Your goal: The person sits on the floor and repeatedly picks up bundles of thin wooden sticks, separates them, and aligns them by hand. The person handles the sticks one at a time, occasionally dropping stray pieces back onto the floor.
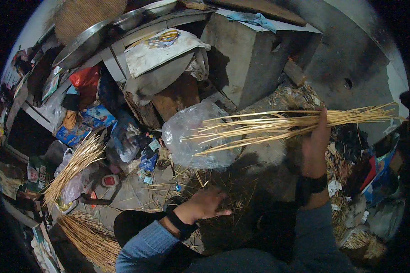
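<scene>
A loose bundle of pale straw stalks (pixel 259 122) lies almost level across the right half of the view. My right hand (pixel 316 143) grips it nearer its right end, the thumb side uppermost. The stalks fan apart at the left, above a clear plastic bag (pixel 198 150). Lower down, my left hand (pixel 203 204) hangs over the dark floor in front of my body, thumb and fingers apart and holding nothing. Both wrists wear black bands.
On the left stand a sheaf of pale straw (pixel 75 167) and a browner bundle of stalks (pixel 90 239). A cloth-covered stool (pixel 164 51) and a concrete block (pixel 239 51) stand ahead. Litter and straw scraps cover the floor. A metal basin (pixel 85 44) sits at upper left.
</scene>
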The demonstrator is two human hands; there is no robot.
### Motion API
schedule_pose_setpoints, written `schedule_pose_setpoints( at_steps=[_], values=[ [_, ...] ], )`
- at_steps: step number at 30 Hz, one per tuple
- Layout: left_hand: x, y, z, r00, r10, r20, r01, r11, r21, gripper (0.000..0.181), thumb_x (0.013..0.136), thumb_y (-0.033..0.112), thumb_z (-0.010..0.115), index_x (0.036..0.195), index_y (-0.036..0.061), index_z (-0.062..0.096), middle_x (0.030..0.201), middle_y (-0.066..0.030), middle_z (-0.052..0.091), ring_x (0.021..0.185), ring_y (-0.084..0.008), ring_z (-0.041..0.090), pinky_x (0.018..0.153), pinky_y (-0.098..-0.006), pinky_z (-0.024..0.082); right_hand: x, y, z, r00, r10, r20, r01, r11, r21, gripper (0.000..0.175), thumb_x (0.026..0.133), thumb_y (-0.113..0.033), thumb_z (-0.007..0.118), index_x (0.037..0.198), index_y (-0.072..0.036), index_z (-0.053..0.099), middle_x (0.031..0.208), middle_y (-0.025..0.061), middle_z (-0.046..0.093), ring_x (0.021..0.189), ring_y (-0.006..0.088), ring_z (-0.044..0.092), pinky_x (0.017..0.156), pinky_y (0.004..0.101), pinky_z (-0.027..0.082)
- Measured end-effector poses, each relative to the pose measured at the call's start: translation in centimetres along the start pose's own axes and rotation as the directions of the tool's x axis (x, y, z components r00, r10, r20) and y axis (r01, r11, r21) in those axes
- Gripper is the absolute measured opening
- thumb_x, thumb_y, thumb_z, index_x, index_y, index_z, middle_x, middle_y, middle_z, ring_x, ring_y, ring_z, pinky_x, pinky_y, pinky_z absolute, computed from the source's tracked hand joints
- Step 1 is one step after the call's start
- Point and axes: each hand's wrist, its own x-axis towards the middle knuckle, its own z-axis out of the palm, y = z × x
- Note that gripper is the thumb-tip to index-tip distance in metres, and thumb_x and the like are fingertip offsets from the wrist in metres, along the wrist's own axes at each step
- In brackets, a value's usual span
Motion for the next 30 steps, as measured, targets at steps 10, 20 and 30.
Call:
schedule_pose_setpoints(
  at_steps=[10,20,30],
  values=[
    [2.5,-0.7,-8.2,0.592,-0.196,-0.782,0.231,0.97,-0.069,0.017,0.079,0.006,0.067,0.093,0.0031,0.058,0.09,-0.0134,0.059,0.084,-0.0317,0.055,0.074,-0.0376,0.045,-2.6,0.7,1.6,0.989,0.146,-0.035,-0.148,0.988,-0.048,0.035,0.093,-0.032,0.057,0.113,-0.004,0.053,0.105,0.0061,0.058,0.095,0.0197,0.058,0.082,0.0369,0.049],
    [2.2,-1.5,-7.6,0.667,-0.453,-0.592,0.367,0.891,-0.269,0.033,0.078,0.01,0.066,0.107,0.0045,0.051,0.107,-0.0118,0.055,0.105,-0.0336,0.051,0.092,-0.0424,0.037,-1.1,3.8,-1.1,0.899,-0.154,0.41,0.357,0.798,-0.485,0.045,0.092,-0.033,0.059,0.128,-0.008,0.047,0.112,0.0104,0.054,0.105,0.0211,0.053,0.083,0.036,0.049],
    [2.0,-1.5,-8.0,0.816,-0.151,-0.558,0.249,0.963,0.103,0.033,0.071,0.001,0.065,0.101,0.0088,0.058,0.117,-0.0131,0.052,0.104,-0.0329,0.053,0.086,-0.0416,0.043,-2.4,1.5,1.6,0.98,0.16,0.12,-0.162,0.987,0.008,0.028,0.091,-0.03,0.06,0.106,-0.007,0.058,0.099,0.0032,0.059,0.091,0.0171,0.057,0.079,0.0343,0.048]
  ],
)
